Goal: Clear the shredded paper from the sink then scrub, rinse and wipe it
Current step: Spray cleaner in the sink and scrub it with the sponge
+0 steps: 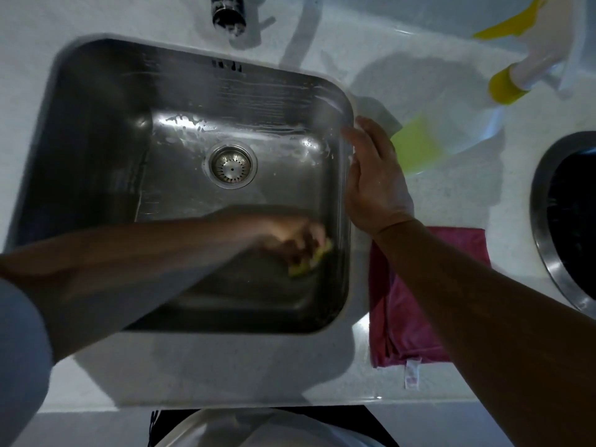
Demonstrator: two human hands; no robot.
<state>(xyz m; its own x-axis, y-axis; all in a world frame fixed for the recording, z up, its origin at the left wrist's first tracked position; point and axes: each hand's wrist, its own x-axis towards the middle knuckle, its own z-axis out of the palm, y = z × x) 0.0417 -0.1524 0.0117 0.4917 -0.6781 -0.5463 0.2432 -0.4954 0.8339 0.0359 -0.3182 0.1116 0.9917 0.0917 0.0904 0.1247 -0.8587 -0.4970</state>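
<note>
1. Sink (96,140) of steel is wet, and we see the drain strainer (233,166) in the middle of its floor.
2. Our left hand (290,237), blurred, grips a yellow sponge (309,262) on the sink floor near the right wall.
3. Our right hand (374,182) rests on the right rim, fingers straight.
4. Pink cloth (419,317) lies just beside the sink.

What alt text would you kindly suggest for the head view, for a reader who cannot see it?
The left hand, motion-blurred, holds a yellow sponge against the near right corner of a wet stainless steel sink. The right hand rests on the sink's right rim; a pink cloth lies on the white counter beside the sink.
</note>
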